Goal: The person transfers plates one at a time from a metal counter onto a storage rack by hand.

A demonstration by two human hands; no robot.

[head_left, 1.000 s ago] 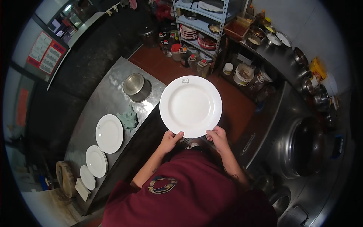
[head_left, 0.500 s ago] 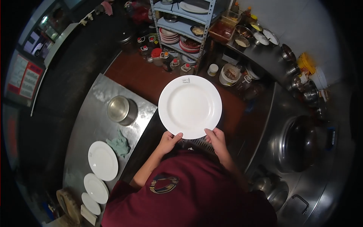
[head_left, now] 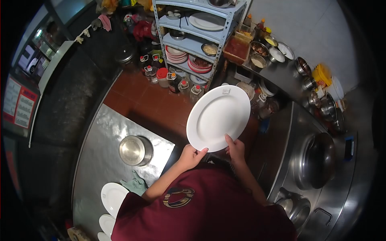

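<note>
A round white plate (head_left: 217,116) with small dark lettering on its rim is held up in front of me, tilted. My left hand (head_left: 192,156) grips its lower left rim, thumb on top. At the lower right, my right hand (head_left: 236,150) pinches the same plate, its thumb lying over the rim onto the upper face; the fingers underneath are partly hidden. On the steel counter to the left lie a green cloth (head_left: 136,183) and a row of white plates (head_left: 114,197), partly covered by my sleeve. A metal pot (head_left: 134,150) stands behind the cloth.
A shelf rack (head_left: 193,30) with stacked plates and bowls stands ahead, bottles (head_left: 196,93) on the floor before it. To the right are a large wok (head_left: 317,160) on the steel range and a side counter lined with bowls of ingredients (head_left: 276,55). The steel counter (head_left: 102,136) runs along the left.
The plate has moved right in view and turned from nearly face-on to tilted. Both hands have shifted right with it, still holding on. The surroundings have shifted as the camera moved.
</note>
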